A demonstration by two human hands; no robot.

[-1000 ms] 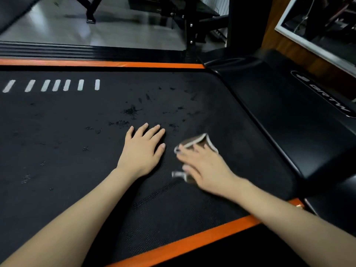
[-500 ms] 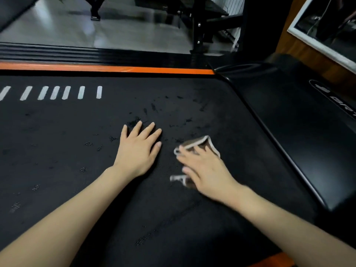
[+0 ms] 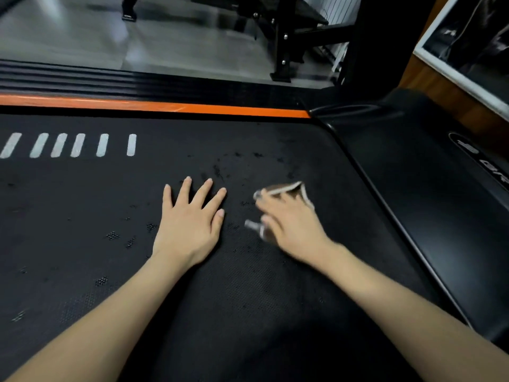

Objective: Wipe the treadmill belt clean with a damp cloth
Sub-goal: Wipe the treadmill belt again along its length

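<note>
On the black textured treadmill belt [image 3: 248,299]: left hand [image 3: 190,221] flat, fingers spread; right hand [image 3: 292,224], fingers extended, presses brown white-edged cloth [image 3: 286,188]

On the treadmill belt [image 3: 82,216], near its middle, the left hand [image 3: 190,224] is laid flat; nearer the belt's right edge the right hand [image 3: 292,227] is pressed on the cloth [image 3: 286,188], which lies on the belt; specks [image 3: 220,172] are scattered on the belt just beyond both hands; a row of dashes [image 3: 77,145] is marked on its far left part; a side rail [image 3: 165,106] is run along its far edge; a motor cover [image 3: 429,202] is set against its right edge.
</note>
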